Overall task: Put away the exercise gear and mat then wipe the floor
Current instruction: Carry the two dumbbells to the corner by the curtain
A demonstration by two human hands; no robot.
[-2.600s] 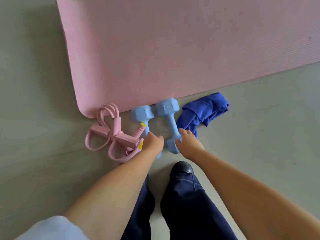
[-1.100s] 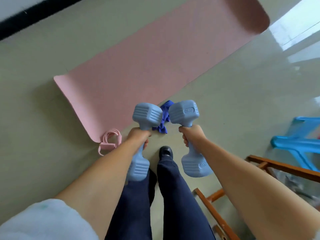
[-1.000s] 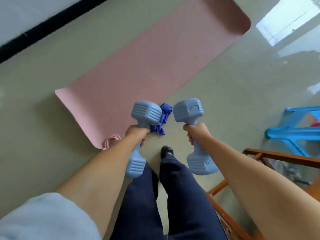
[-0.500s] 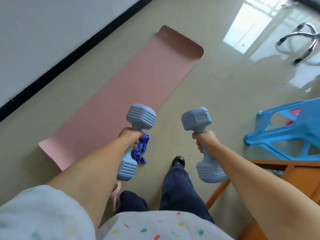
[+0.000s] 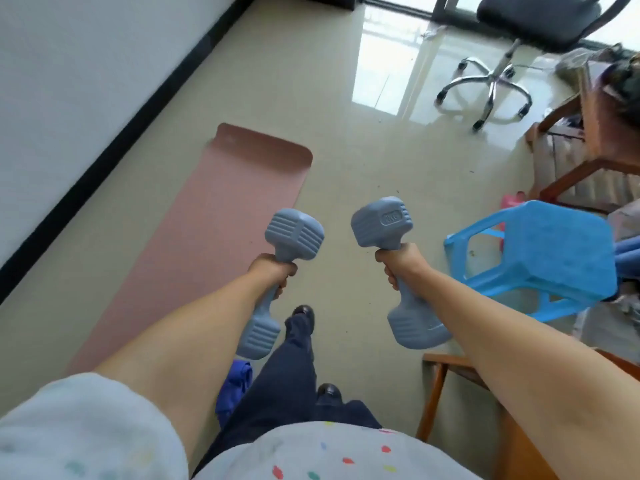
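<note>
Floor: glossy tile (image 5: 346,140), pink mat (image 5: 214,216) flat near the wall.
Hands: left hand (image 5: 272,271) and right hand (image 5: 400,265) each grip a blue dumbbell (image 5: 294,233) (image 5: 381,220) by its handle, in mid-air.
Handling: likely heavy, rigid; hold the narrow middle.

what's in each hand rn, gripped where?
Left hand grips one blue dumbbell by its middle handle; right hand grips the other dumbbell likewise.

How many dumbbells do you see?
2. One dumbbell is gripped in the left hand, the other dumbbell in the right hand. More could be out of view.
</note>
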